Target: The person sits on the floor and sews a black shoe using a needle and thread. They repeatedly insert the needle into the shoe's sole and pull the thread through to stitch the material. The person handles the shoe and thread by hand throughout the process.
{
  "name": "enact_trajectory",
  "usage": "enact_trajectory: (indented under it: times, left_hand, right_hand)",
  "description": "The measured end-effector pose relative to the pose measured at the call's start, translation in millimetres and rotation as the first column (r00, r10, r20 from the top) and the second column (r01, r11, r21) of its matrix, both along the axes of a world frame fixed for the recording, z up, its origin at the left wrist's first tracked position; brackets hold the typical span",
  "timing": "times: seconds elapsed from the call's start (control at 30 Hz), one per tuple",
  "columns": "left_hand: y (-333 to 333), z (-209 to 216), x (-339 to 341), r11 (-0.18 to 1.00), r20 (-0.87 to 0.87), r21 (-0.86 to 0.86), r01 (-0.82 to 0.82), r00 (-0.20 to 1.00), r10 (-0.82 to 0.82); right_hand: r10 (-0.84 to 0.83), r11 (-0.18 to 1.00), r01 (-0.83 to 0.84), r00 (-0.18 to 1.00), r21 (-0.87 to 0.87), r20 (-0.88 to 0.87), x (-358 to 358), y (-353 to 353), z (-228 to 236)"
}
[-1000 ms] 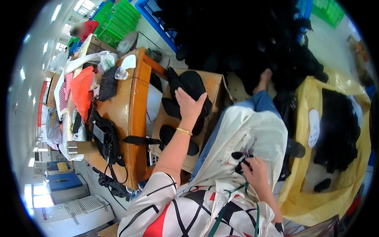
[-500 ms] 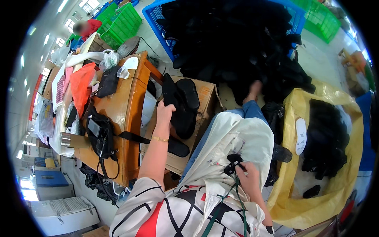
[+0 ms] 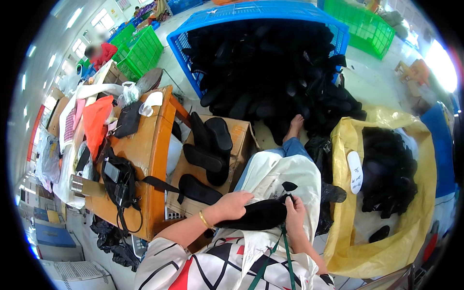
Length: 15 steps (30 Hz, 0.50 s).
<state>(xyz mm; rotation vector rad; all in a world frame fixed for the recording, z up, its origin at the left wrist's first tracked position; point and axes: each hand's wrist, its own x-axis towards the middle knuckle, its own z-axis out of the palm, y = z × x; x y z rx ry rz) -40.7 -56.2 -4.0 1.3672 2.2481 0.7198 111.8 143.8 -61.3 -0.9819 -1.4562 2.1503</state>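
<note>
Off the cardboard box (image 3: 241, 132) since the earlier frame, the left hand (image 3: 231, 206) is now over the lap in the head view, forearm slanting inward. Its fingers curl closed on a black slipper (image 3: 261, 216) lying across the white apron (image 3: 282, 166). Opposite, the right hand (image 3: 295, 211), wrist bent upward, pinches a small black bow (image 3: 289, 186) against the slipper's right end.

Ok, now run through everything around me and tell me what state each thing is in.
Left hand: at the black shoe, grip unclear.
Right hand: fingers closed at the shoe's right end.
Black shoe: held crosswise over the white apron.
Yellow bag: open, dark pieces inside.
Blue crate: loaded, black footwear spilling out in front.
Cardboard box: black shoes on top.
Black strap: running past the table's edge.
</note>
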Motion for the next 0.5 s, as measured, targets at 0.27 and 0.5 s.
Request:
enact_trajectory:
  times: [0.27,0.5]
  left_hand:
    - [22.9,39.2,48.3,0.971,-0.020,-0.234,0.046,0.998,-0.052]
    - [13.1,-13.3,78.2,0.811,0.931,-0.221,-0.542,0.132,0.341]
  right_hand:
    - [-0.106,0.982,0.086,0.987,-0.166,-0.117,-9.2,-12.0,-9.5]
    - [-0.042,0.999,0.042,0.998,-0.006,-0.052,-19.9,-14.9,21.8]
